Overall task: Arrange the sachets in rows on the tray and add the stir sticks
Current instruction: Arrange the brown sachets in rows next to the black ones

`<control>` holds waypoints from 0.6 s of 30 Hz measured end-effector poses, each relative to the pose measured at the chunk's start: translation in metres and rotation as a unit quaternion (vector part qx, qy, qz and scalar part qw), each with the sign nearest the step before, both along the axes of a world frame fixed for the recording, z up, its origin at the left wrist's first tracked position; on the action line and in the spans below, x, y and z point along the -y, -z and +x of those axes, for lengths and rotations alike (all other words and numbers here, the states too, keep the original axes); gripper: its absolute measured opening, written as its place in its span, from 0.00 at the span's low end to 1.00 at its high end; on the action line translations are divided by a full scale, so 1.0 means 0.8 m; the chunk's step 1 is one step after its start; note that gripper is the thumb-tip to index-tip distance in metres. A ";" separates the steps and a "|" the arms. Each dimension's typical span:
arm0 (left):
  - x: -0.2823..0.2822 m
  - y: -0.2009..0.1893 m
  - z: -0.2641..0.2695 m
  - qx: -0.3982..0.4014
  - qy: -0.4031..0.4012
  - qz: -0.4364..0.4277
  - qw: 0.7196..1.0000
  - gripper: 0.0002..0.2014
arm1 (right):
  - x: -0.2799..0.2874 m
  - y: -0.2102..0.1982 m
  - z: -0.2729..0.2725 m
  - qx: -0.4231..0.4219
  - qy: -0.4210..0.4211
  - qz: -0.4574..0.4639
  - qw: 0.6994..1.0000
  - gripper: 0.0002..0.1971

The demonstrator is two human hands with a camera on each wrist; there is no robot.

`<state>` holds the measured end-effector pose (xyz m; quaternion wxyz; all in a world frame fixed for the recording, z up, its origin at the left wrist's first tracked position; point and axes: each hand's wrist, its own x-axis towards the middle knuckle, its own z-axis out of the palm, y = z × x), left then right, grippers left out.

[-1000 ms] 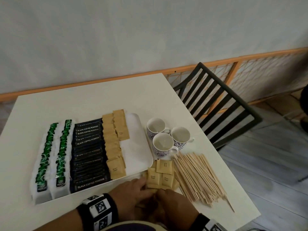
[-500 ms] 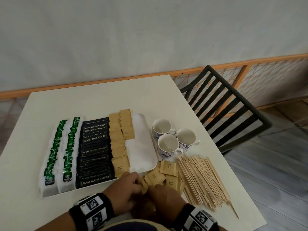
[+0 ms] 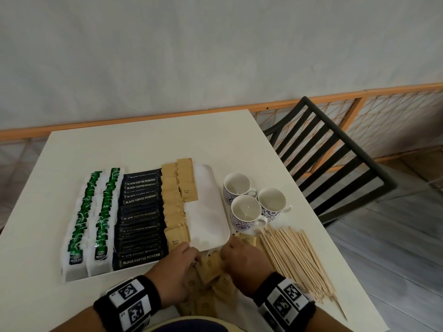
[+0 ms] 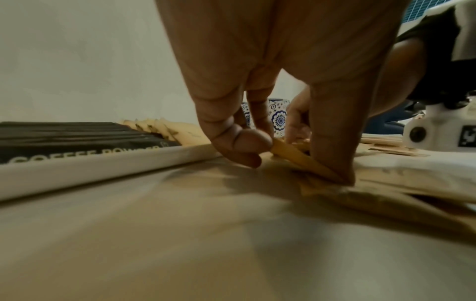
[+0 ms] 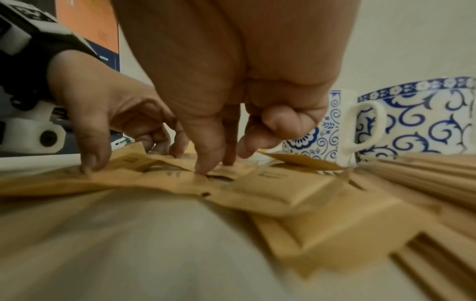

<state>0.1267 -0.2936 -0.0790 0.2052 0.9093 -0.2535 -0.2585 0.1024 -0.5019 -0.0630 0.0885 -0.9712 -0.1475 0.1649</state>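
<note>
The white tray (image 3: 208, 212) holds two rows of green tea sachets (image 3: 100, 216), a row of black coffee sachets (image 3: 140, 219) and brown sugar sachets (image 3: 173, 207) in two rows, the right one short. Loose brown sugar sachets (image 3: 211, 267) lie scattered on the table in front of the tray. My left hand (image 3: 195, 258) pinches one brown sugar sachet (image 4: 283, 151) between thumb and fingers at the tray's near edge. My right hand (image 3: 230, 250) has thumb and forefinger pinching at another loose sachet (image 5: 231, 173). The stir sticks (image 3: 297, 259) lie piled to the right.
Three blue-patterned cups (image 3: 247, 209) stand right of the tray, just beyond the sticks. A black slatted chair (image 3: 335, 159) is at the table's right side. The table's near edge is close under my wrists. An orange rail (image 3: 143, 117) runs behind the table.
Both hands have moved forward over the loose brown sachets and apart from each other. The sachets now lie spread between and under them.
</note>
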 end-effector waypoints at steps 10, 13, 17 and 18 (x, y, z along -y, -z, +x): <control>-0.015 -0.003 -0.005 -0.084 -0.063 -0.061 0.993 0.18 | -0.005 -0.013 0.008 -0.036 -0.028 0.016 0.999 0.20; -0.021 -0.009 -0.004 -0.105 -0.090 -0.096 0.986 0.17 | -0.004 -0.016 0.011 -0.044 -0.048 -0.003 0.998 0.14; -0.034 -0.022 0.001 -0.132 -0.144 -0.157 0.968 0.22 | -0.006 -0.031 0.024 -0.072 -0.006 0.103 0.992 0.10; -0.038 -0.025 0.003 -0.125 -0.154 -0.167 0.966 0.22 | -0.008 -0.036 0.030 -0.072 0.007 0.133 0.988 0.09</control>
